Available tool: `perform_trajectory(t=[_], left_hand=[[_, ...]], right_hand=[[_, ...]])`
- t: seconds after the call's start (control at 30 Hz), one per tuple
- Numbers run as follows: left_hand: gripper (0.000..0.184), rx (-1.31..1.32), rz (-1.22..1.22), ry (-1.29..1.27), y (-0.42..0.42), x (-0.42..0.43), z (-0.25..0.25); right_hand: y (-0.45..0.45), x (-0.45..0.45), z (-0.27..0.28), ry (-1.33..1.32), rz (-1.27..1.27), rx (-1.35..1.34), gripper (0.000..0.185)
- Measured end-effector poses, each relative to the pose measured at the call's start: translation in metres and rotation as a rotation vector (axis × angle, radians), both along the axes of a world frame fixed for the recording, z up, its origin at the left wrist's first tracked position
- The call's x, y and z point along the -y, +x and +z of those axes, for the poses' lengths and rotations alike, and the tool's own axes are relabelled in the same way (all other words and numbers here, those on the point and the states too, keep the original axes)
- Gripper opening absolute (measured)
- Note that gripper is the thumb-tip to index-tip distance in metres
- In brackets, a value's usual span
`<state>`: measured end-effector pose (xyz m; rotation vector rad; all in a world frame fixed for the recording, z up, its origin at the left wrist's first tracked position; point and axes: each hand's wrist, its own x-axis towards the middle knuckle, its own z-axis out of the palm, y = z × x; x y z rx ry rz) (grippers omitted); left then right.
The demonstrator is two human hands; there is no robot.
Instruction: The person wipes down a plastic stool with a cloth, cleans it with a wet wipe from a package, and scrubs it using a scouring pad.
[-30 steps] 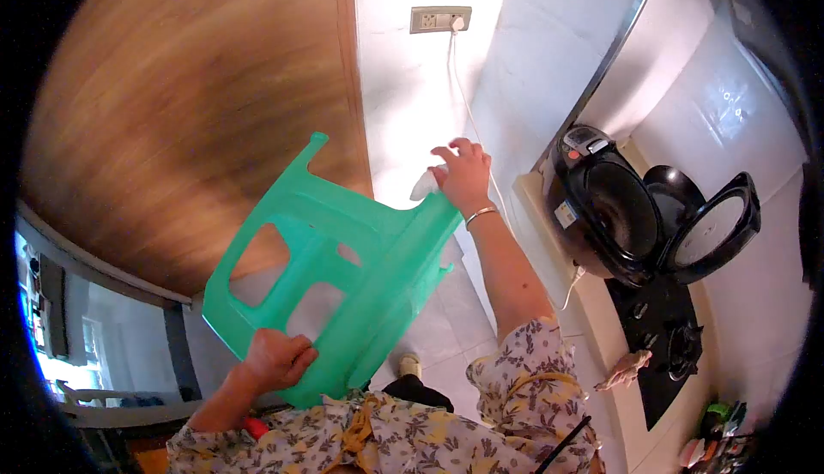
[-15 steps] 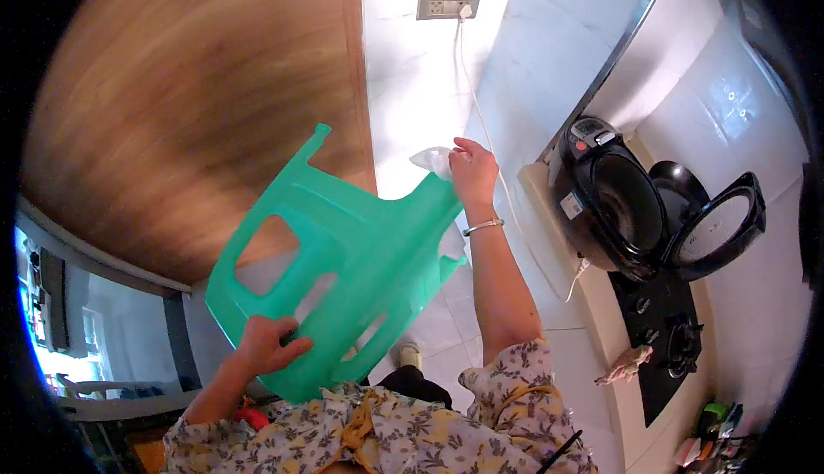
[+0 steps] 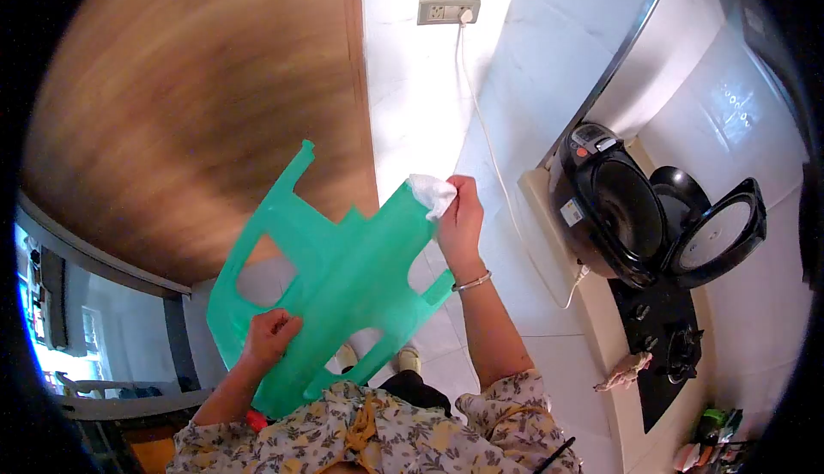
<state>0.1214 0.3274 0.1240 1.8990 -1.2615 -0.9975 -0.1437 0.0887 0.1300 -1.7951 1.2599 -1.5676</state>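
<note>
A green plastic stool (image 3: 343,277) is tilted on its side in front of my body, its legs pointing up and away from me. My left hand (image 3: 273,337) is closed on the stool's near part, fingers curled against the plastic. At the end of one leg, a white cloth (image 3: 432,194) wraps over the tip. My right hand (image 3: 463,217), with a bracelet on its wrist, pinches this cloth at the leg's right side. Part of the stool's near end is hidden by my left hand and shirt.
To the right, a black rice cooker (image 3: 614,204) with its lid raised stands on the counter (image 3: 592,337) beside a gas stove (image 3: 657,345). Its cord hangs near a wall socket (image 3: 449,12). A wooden door (image 3: 197,88) fills the left.
The stool has turned and dropped slightly. My right hand has moved down and a little left with the cloth, which now covers the leg's tip. My left fingers have curled in more.
</note>
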Motion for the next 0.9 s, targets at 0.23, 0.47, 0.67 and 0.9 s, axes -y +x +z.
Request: perform_trajectory(t=[0.23,0.47,0.67,0.9], left_hand=[[0.029,-0.048,0.095,-0.091,0.020,-0.011,0.014],[0.027,-0.142,0.114,0.013,0.007,-0.004,0.016],[0.025,-0.056,0.010,-0.030,-0.001,0.001,0.021],[0.026,-0.103,-0.037,-0.093,0.005,-0.001,0.012]], right_hand=[[-0.019,-0.003,-0.047,0.265,-0.131,0.056,0.010],[0.028,-0.003,0.065,-0.026,0.087,0.094,0.011],[0.047,-0.016,0.034,-0.372,-0.256,-0.123,0.009],[0.059,-0.075,0.012,-0.236,0.144,0.125,0.008]])
